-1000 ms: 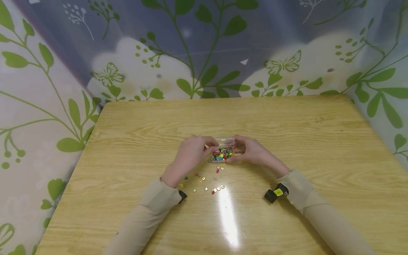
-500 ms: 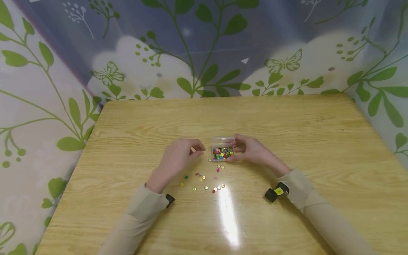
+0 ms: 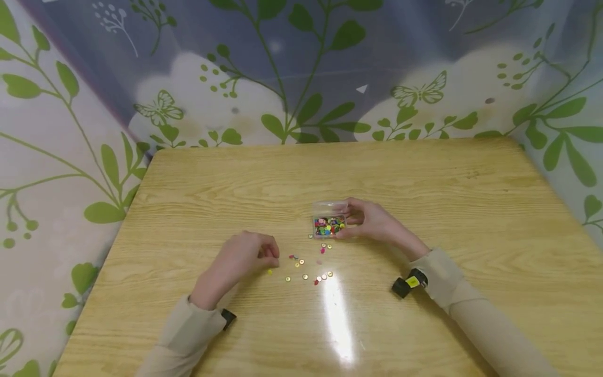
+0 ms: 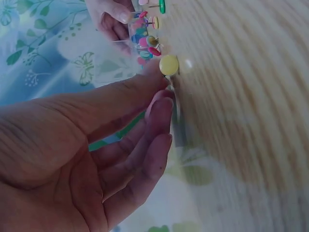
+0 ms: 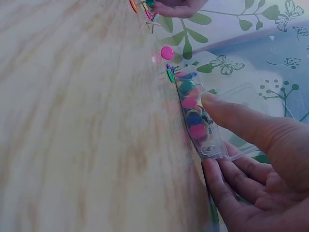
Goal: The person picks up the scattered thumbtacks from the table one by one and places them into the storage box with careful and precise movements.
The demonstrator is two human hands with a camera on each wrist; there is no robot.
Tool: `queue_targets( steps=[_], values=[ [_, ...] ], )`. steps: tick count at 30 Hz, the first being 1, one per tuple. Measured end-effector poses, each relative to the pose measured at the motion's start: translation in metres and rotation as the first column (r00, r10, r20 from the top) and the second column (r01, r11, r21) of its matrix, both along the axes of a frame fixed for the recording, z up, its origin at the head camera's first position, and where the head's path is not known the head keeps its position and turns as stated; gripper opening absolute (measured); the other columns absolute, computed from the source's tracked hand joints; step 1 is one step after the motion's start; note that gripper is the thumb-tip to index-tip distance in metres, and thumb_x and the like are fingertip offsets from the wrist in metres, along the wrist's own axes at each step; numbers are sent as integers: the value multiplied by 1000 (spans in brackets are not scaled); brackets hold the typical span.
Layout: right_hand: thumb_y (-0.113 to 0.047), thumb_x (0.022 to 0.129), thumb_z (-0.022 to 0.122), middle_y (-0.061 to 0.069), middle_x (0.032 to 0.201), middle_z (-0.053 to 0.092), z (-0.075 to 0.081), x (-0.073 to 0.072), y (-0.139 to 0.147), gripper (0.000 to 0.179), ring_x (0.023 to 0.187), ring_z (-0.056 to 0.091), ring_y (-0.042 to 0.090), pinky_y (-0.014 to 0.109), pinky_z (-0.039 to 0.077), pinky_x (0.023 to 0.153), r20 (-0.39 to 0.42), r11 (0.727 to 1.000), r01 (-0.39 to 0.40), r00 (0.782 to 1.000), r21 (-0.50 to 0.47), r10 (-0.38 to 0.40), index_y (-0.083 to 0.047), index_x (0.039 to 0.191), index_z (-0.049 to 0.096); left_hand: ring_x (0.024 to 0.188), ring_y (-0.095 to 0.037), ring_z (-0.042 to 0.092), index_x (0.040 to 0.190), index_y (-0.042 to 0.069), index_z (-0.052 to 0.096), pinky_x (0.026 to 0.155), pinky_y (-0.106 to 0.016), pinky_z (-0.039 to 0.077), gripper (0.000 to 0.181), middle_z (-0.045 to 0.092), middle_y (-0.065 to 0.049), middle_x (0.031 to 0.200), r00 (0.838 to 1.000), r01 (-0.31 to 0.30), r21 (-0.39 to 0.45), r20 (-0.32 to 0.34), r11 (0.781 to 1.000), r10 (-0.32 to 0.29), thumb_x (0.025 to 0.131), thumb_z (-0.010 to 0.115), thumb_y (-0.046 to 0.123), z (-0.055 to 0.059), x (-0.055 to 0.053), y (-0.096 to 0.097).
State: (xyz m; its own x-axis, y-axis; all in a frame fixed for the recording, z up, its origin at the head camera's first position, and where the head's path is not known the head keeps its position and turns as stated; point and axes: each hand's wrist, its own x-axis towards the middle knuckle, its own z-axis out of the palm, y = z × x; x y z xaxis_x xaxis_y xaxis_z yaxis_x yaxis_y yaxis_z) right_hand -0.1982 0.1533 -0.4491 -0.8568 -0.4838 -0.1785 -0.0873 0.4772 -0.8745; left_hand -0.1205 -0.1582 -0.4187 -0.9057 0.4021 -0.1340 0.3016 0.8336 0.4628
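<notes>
My left hand [image 3: 240,259] is low over the table, left of the scattered thumbtacks, its thumb and index fingertips pinching a green thumbtack [image 5: 150,2] that the hand hides in the head view. Right by those fingertips lies a yellow thumbtack [image 4: 169,65]. A small clear plastic box [image 5: 210,150] full of colourful thumbtacks stands on the table, its hinged clear lid [image 3: 327,208] raised at the back. My right hand [image 3: 374,222] holds this box at its right end, thumb on the near side and fingers behind.
Several loose thumbtacks, among them a pink one [image 3: 322,251] and a red one [image 3: 316,282], lie in front of the box on the wooden table [image 3: 424,178]. Leaf-patterned cloth [image 3: 301,68] hangs behind the table and at its sides.
My left hand has left the box and moved left and toward me, down to where the green thumbtack lay. The right hand and the box have stayed in place.
</notes>
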Motion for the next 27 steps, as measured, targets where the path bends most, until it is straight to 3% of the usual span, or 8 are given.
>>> queue_targets(
  steps=[5, 11, 19, 27],
  values=[
    [-17, 80, 87, 20, 131, 59, 0, 0, 1, 63, 124, 60, 39, 44, 51, 102, -2, 1000, -6, 1000, 5, 6, -6, 135, 58, 65, -5, 55, 81, 20, 70, 62, -27, 48, 12, 67, 9, 74, 999, 26, 1, -30, 1000, -26, 87, 80, 16, -3, -1, 0],
    [-19, 80, 87, 20, 132, 58, 0, -1, 2, 63, 125, 59, 39, 45, 50, 103, 13, 1000, -6, 1000, 3, 6, -7, 135, 57, 71, -9, 66, 81, 20, 69, 64, -30, 52, 12, 73, 5, 79, 992, -2, 33, -123, 999, 6, 90, 76, 14, 1, -7, 8],
    [-19, 80, 88, 20, 131, 59, 1, 0, 2, 64, 124, 60, 38, 45, 50, 103, -2, 1000, -6, 1000, 9, 6, -6, 135, 57, 76, -9, 68, 89, 23, 72, 66, -31, 51, 5, 75, 8, 85, 989, -4, 38, -151, 999, 10, 93, 75, 21, 11, -22, 36],
    [-17, 81, 87, 20, 131, 60, 2, 1, 1, 64, 122, 62, 38, 44, 52, 101, -8, 1000, -8, 1000, 6, 8, -6, 136, 57, 74, -9, 71, 92, 24, 76, 58, -28, 49, 1, 77, 8, 88, 975, 39, 49, -222, 998, -27, 92, 75, 25, 16, -36, 62]
  ],
)
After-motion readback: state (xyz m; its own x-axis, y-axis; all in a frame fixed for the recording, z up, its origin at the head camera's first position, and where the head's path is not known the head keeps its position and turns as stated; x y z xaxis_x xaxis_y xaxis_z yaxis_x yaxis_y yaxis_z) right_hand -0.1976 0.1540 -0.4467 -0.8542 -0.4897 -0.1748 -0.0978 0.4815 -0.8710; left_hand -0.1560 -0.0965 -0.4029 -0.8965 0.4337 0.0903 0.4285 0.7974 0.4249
